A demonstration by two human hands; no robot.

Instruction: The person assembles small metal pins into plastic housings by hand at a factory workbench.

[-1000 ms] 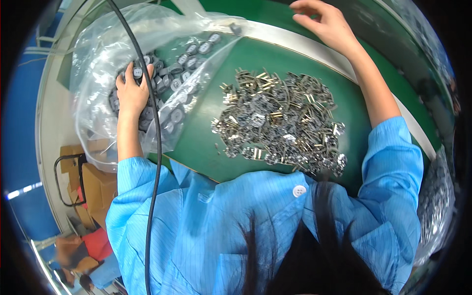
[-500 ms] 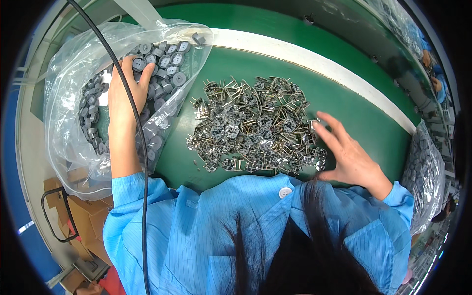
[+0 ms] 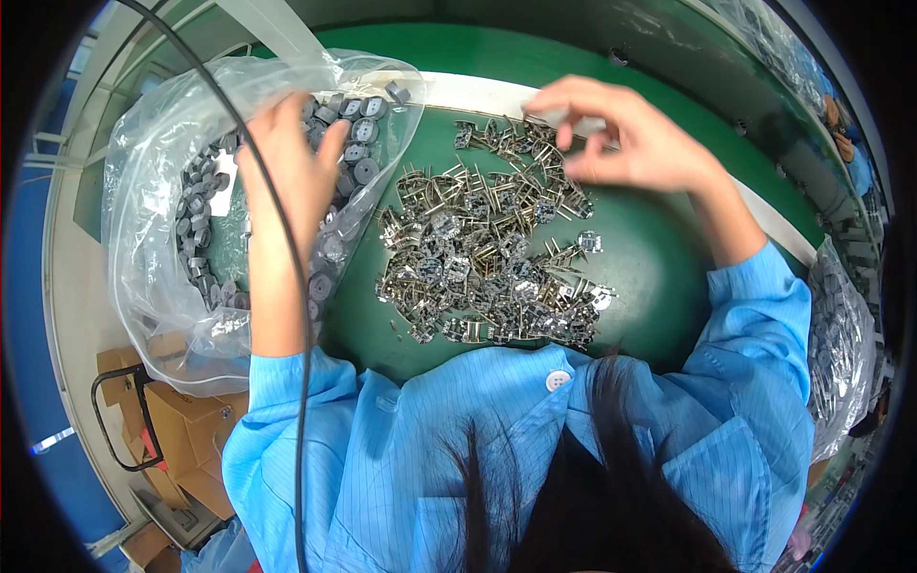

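Note:
A heap of small circuit boards [image 3: 468, 258] with thin metal pins lies on the green work surface in front of me. At its far right edge my right hand [image 3: 635, 138] hovers with bent fingers. A gap shows between thumb and forefinger, and I see nothing in it. To the left, an open clear plastic bag [image 3: 143, 229] contains many grey round plastic parts [image 3: 363, 129]. Over the bag's mouth is my left hand [image 3: 291, 172], slightly blurred, its thumb held away from the fingers. No part shows in its grasp.
A black cable [image 3: 300, 430] hangs across the left side, passing in front of my left arm. Another clear bag of grey parts [image 3: 841, 353] stands at the right edge. Cardboard boxes [image 3: 196, 425] sit low on the left. A white strip [image 3: 478, 91] runs along the far side.
My right hand has moved from the heap's near right side to its far edge. Some boards now extend farther back. My left hand has shifted rightward over the bag; the whole view has shifted slightly.

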